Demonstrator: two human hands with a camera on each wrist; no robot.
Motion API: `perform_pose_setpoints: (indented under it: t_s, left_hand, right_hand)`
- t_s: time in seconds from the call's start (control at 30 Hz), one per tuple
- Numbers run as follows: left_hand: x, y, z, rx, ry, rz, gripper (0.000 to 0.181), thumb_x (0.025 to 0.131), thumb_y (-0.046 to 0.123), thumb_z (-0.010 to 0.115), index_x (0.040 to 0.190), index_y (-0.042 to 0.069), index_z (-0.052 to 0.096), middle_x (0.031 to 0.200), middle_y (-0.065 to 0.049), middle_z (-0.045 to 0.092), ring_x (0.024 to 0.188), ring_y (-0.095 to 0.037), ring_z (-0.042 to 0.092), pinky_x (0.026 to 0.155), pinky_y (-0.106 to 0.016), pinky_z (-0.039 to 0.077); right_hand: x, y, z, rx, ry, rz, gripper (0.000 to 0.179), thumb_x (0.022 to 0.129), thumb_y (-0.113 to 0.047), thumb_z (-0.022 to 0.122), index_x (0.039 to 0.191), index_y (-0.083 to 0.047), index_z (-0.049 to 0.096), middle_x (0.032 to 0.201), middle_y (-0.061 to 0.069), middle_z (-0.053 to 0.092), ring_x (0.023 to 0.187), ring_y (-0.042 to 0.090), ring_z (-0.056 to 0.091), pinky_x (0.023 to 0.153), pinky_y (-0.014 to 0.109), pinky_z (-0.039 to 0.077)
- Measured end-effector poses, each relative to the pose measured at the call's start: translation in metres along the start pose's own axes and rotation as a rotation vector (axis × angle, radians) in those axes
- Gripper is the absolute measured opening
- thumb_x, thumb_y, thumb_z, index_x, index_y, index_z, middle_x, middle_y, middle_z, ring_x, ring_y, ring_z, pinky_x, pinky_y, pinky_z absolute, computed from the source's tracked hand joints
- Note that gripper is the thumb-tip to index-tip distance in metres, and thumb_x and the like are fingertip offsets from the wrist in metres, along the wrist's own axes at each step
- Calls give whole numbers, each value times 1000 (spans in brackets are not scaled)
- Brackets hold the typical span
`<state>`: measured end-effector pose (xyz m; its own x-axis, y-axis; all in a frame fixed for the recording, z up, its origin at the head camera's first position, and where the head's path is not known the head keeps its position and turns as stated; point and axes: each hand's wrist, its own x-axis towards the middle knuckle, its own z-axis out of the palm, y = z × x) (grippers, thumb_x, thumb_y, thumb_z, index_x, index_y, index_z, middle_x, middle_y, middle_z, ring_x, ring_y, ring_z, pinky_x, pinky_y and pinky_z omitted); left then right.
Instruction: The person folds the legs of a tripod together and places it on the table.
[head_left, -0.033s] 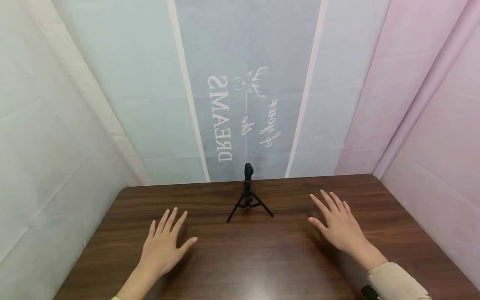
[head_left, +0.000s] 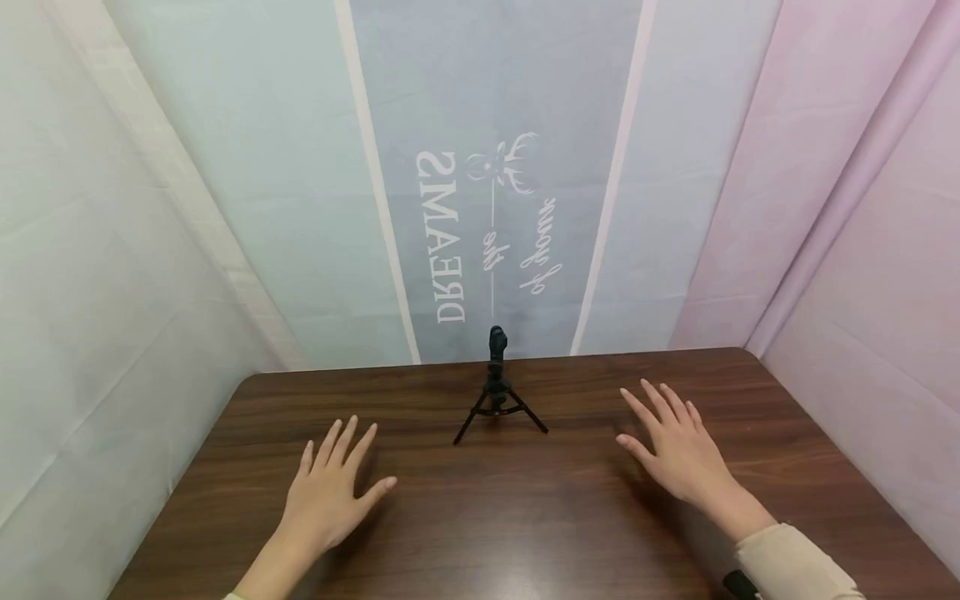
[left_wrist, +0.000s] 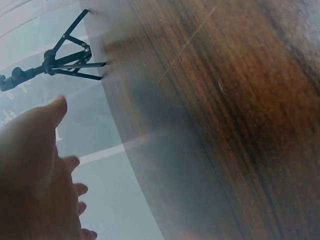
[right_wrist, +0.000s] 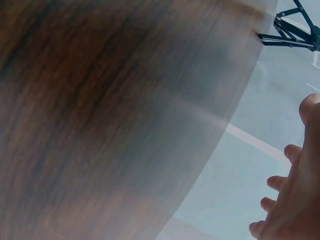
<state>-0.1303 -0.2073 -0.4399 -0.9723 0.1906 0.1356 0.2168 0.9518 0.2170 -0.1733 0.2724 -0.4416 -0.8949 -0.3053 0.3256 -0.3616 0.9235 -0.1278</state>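
Note:
A small black tripod [head_left: 496,385] with a clamp-like head stands on the brown wooden table [head_left: 480,508], close to its far edge. To its left, my left hand [head_left: 324,500] hovers palm down above the wood, fingers spread and holding nothing. My right hand [head_left: 681,450] is over the table on the other side, also palm down with spread fingers and nothing in it. In the left wrist view, the tripod [left_wrist: 62,62] shows beyond the thumb of my left hand [left_wrist: 35,160]. Only part of the tripod [right_wrist: 295,35] appears in the right wrist view, above my right hand [right_wrist: 295,195].
Behind the table hangs a blue-grey cloth backdrop [head_left: 495,83] with mirrored white lettering. Pale cloth walls [head_left: 97,292] enclose the table's left and right sides. A dark object [head_left: 739,585] shows beside my right sleeve [head_left: 795,562].

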Motion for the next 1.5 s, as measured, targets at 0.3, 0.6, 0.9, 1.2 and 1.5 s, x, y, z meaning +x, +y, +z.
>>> perform_pose_setpoints:
  t_s: [0.3,0.6,0.9,1.2,1.5]
  left_hand:
    - [-1,0,2,-12,1,12,82,91,65,57,156,19,35,162,-14,22,149,-36,13,117,-62,6]
    - [0,1,1,-2,21,5,84,91,69,51,158,23,29,163,-12,20,150,-34,11,117,-60,4]
    - [0,5,0,11,54,27,85,90,71,52,158,24,29,163,-11,20,150,-33,12,117,-61,6]
    - [8,8,-7,44,62,84,86,89,74,48,158,26,28,164,-6,18,150,-30,14,118,-59,7]
    - [21,13,-18,54,103,136,85,91,74,47,159,27,25,164,-5,20,150,-29,14,118,-59,9]
  right_hand:
    - [0,0,-2,-4,15,-11,70,98,-50,56,157,-20,32,161,16,23,148,39,15,117,62,7]
    - [1,-3,-3,-12,37,-31,71,98,-52,55,158,-22,30,163,13,18,150,35,8,117,61,2]
    - [1,-3,-6,-27,39,-34,71,96,-54,56,156,-21,34,163,12,20,150,36,9,115,66,3]
    - [7,-4,-13,-42,18,-51,71,95,-55,57,155,-23,35,163,11,20,148,37,12,110,72,6]
    - [9,-10,-18,-27,23,-83,70,95,-54,58,154,-22,38,162,12,22,147,40,17,111,70,11]
